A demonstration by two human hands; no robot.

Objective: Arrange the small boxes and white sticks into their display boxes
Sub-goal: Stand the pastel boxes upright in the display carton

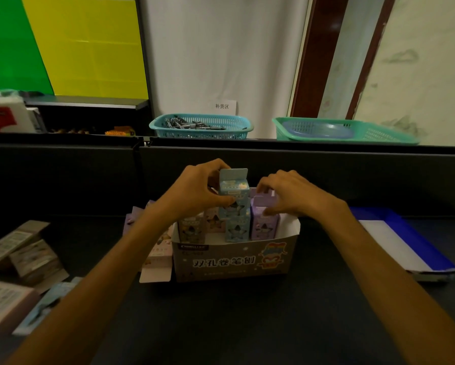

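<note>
A cardboard display box (234,262) with cartoon print stands on the dark table, holding several small upright boxes. My left hand (194,191) grips a light blue small box (233,185), raised above the back row of the display box. My right hand (284,193) pinches the top tab of a purple small box (263,219) that stands inside at the right. A second blue box (236,229) and a brown one (190,229) stand in the front row. More small boxes (156,254) lie just left of the display box, partly hidden by my left forearm.
Brownish flat packs (23,254) and a pale blue pack (44,304) lie at the left. A blue-and-white folder (405,246) lies at the right. On the ledge behind stand a teal basket of pens (201,126) and a green basket (344,130).
</note>
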